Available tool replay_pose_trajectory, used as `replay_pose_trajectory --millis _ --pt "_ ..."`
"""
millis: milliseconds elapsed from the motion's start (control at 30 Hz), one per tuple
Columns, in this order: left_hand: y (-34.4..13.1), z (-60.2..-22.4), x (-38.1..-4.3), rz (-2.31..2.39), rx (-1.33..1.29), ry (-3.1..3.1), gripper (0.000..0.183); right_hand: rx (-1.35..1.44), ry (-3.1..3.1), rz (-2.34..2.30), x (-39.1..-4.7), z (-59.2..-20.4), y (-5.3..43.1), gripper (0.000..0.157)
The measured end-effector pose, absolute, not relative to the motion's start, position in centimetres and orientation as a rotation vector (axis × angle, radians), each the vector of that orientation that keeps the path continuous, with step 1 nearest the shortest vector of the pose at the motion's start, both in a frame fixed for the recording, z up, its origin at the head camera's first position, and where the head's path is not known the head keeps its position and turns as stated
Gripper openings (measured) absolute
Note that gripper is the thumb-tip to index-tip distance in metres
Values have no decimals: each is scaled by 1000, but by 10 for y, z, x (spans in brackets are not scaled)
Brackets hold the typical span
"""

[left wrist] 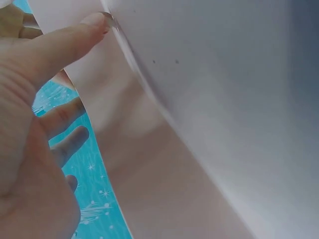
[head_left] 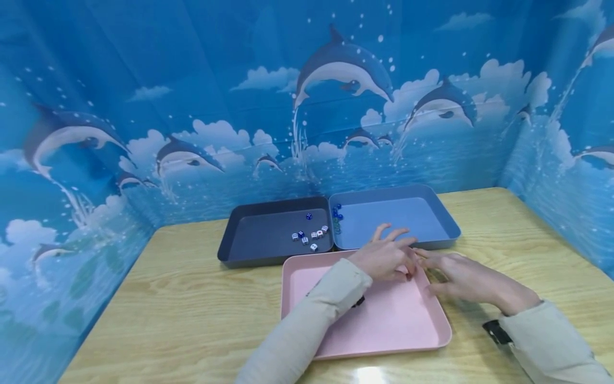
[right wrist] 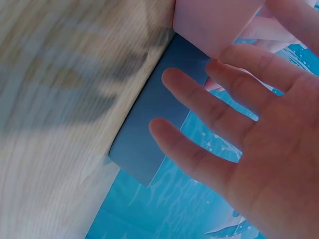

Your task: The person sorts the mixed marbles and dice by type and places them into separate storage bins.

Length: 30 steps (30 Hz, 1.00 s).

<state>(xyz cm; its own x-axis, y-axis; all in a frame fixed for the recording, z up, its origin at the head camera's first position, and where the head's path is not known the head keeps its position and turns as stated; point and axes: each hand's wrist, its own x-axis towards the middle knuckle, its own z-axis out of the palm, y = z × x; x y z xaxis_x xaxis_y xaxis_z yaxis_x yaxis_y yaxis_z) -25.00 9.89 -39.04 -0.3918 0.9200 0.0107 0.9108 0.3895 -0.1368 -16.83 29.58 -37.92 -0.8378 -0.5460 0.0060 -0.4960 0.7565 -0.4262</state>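
Note:
My left hand (head_left: 384, 258) reaches across the pink tray (head_left: 374, 336) to its far right corner. There its thumb and bent index finger pinch a small dark red piece (head_left: 409, 277), mostly hidden by the fingertips; its kind cannot be made out. The other left fingers stretch out above the rim. In the left wrist view the thumb (left wrist: 84, 37) meets the tray where wall and floor join. Outside the right wall, my right hand (head_left: 465, 277) has its fingers extended and spread, the fingertips right at the tray's corner. Its palm holds nothing in the right wrist view.
Behind the pink tray stand a black tray (head_left: 254, 232) with several white dice (head_left: 314, 247) and blue dice (head_left: 309, 216), and a blue tray (head_left: 393, 213). Small blue pieces (head_left: 340, 217) and green pieces (head_left: 337, 226) lie along the blue tray's left side. A dolphin curtain (head_left: 240, 106) closes off the wooden table (head_left: 192, 309).

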Motion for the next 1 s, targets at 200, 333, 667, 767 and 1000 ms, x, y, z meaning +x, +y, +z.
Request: replay_pose_trajectory --millis 200,333,667,767,1000 --pt "100 -391 -249 183 -1675 -2550 21 -842 2830 -643 -168 -380 296 56" --pt "100 -391 -248 190 -1671 -2561 21 -857 2831 -654 -168 -380 296 56" --pt "101 -391 -247 218 -1670 -2572 22 -873 2844 -649 -168 -379 296 56" --pt "101 -390 -247 232 -1664 -2583 24 -882 2847 -640 -168 -380 296 56" --pt "98 -378 -251 241 -1652 -2586 21 -883 2846 -637 -167 -379 296 58"
